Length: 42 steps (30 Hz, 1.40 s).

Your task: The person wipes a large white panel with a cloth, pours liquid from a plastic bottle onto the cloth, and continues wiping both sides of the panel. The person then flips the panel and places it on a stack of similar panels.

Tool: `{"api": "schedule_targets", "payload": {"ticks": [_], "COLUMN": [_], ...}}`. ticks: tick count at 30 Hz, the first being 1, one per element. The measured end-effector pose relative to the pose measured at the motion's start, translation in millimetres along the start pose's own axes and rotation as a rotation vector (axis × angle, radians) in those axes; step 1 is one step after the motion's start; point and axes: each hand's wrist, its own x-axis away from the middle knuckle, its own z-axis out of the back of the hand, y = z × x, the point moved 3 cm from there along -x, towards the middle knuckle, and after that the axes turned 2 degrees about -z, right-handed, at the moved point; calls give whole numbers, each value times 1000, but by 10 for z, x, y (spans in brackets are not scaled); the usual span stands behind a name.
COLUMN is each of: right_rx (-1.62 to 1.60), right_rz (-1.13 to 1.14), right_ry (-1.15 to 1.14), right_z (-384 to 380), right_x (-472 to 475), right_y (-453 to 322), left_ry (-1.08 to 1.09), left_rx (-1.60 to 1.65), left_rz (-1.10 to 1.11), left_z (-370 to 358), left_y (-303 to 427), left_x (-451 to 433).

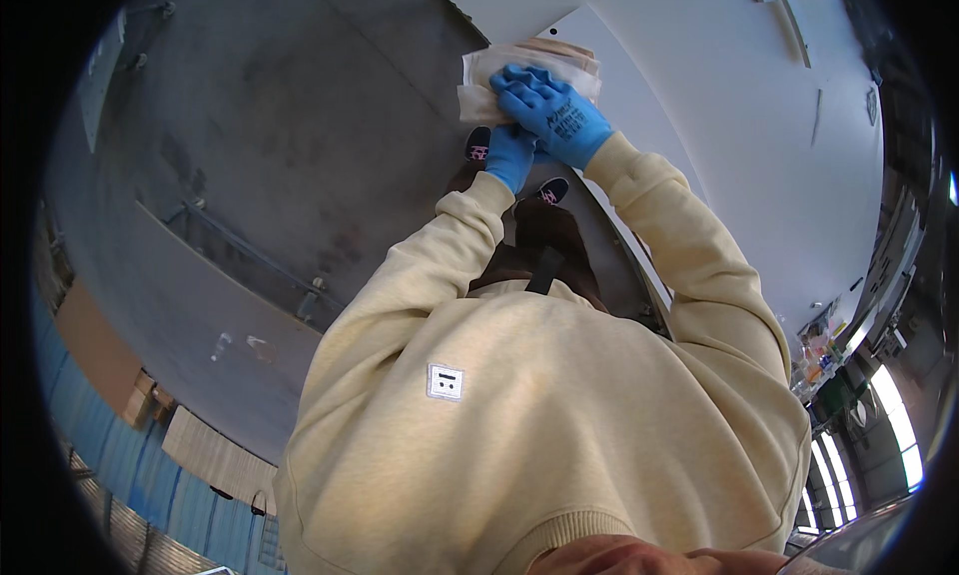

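Note:
Both of my hands wear blue gloves and meet in front of me. My right hand (553, 114) lies back up, its fingers bent onto whitish and tan folded cloths or sheets (479, 104), gripping them. My left hand (511, 151) is close under it at the near side of the cloths; its fingers are mostly hidden by the right hand. The cloths lie by the corner of a white panel (588, 29) with a small dark hole, partly past its edge.
A large white surface (779, 148) spreads to the right, with a narrow strip (790, 20) on it. Assorted small items (820, 354) stand at its far right. At left, a metal-framed wheeled stand (255, 249) is on the grey floor. My shoes (553, 190) are below the hands.

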Motion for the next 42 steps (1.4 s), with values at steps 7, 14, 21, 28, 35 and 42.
{"api": "schedule_targets", "payload": {"ticks": [7,14,21,28,35,42], "right_rx": [27,-110,-152,-177,-112,-114], "right_rz": [-51,71,-272,-180,-200,-204], "right_ry": [-54,143,369,95,140,154], "right_z": [131,61,172,88,113,-19], "right_x": [-419,-45,27,-341,-203,-176], "right_y": [-131,187,1012,-14,273,252], "left_ry": [-67,29,74,-51,-5,15], "left_rx": [588,201,70,545,93,129], "left_rz": [33,-203,-178,-170,-121,-126], "left_z": [100,45,-17,37,101,-55], "left_y": [-351,-113,114,-478,-151,100], "left_x": [-196,-8,149,-269,-77,130]}}
